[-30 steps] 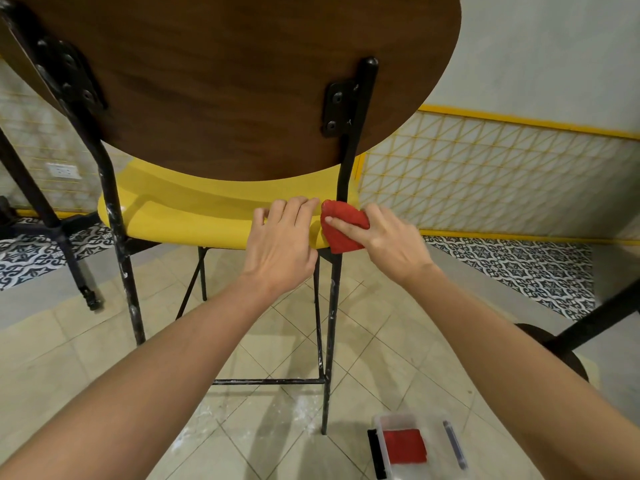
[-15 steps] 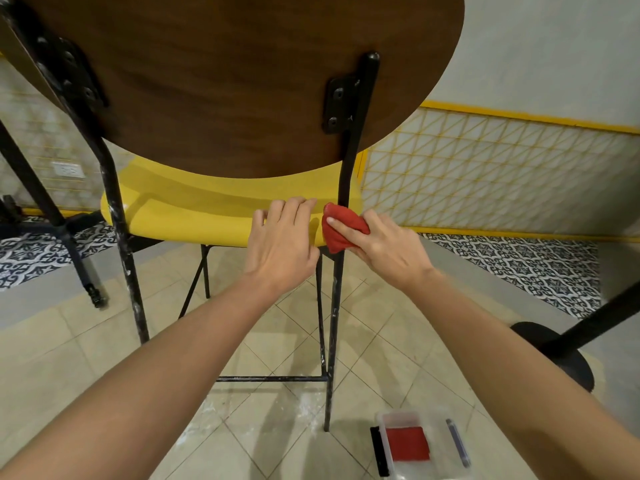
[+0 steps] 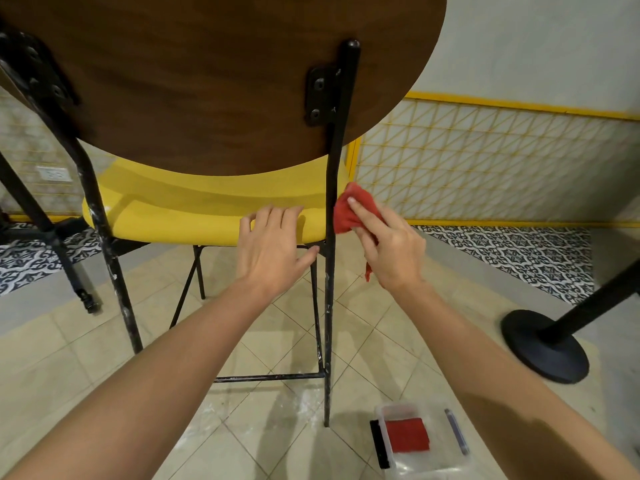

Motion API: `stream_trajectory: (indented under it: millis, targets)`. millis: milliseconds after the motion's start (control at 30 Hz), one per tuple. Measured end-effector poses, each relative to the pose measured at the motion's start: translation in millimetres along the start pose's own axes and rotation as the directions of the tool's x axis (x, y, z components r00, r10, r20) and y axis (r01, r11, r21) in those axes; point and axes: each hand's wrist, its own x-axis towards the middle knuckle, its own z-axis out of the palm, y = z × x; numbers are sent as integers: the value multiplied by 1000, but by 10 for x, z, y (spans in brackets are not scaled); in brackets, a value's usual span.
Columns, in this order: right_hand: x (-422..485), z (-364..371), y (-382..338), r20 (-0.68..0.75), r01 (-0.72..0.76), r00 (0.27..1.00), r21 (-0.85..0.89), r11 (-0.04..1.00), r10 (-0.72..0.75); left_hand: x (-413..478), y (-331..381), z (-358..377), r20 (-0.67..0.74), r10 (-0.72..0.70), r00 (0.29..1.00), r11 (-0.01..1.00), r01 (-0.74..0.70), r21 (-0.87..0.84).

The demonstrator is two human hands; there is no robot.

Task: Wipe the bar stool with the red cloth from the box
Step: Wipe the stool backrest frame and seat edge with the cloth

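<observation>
The bar stool has a yellow seat, a dark wooden backrest and a black metal frame. My right hand presses a crumpled red cloth against the seat's right edge, just beside the black rear post. My left hand lies flat on the seat's rear edge, left of that post, fingers over the top and thumb underneath. On the floor at the lower right stands a clear plastic box with another folded red cloth in it.
A black round table base with its slanted pole stands on the floor at the right. Another black furniture leg is at the far left. A yellow-lined tiled wall runs behind the stool. A black strip lies beside the box.
My right hand has slid the red cloth a little to the right and up, from in front of the rear post to the seat's right edge. My left hand stays on the seat.
</observation>
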Motion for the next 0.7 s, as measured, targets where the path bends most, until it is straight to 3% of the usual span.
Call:
stream_trajectory:
  millis: [100, 233, 333, 433, 500, 633, 700]
  targets:
    - [98, -58, -46, -12, -207, 978, 113, 972, 210, 9, -25, 26, 28, 4, 1000, 1000, -4, 24]
    - [110, 79, -292, 288, -387, 907, 288, 876, 307, 15, -26, 36, 35, 12, 999, 999, -14, 49]
    - [28, 137, -287, 351, -455, 861, 205, 867, 368, -2, -42, 43, 27, 18, 999, 998, -20, 55]
    - [27, 87, -224, 447, -395, 825, 20, 918, 346, -13, -42, 39, 42, 19, 999, 998, -22, 60]
    - [123, 40, -221, 418, -376, 843, 6, 927, 339, 4, -39, 38, 44, 18, 999, 998, -20, 64]
    - [311, 33, -330, 284, -465, 871, 222, 857, 400, 9, -47, 30, 46, 26, 999, 998, -29, 61]
    - [313, 50, -359, 276, -486, 865, 250, 837, 420, 9, -47, 35, 56, 33, 998, 997, -36, 69]
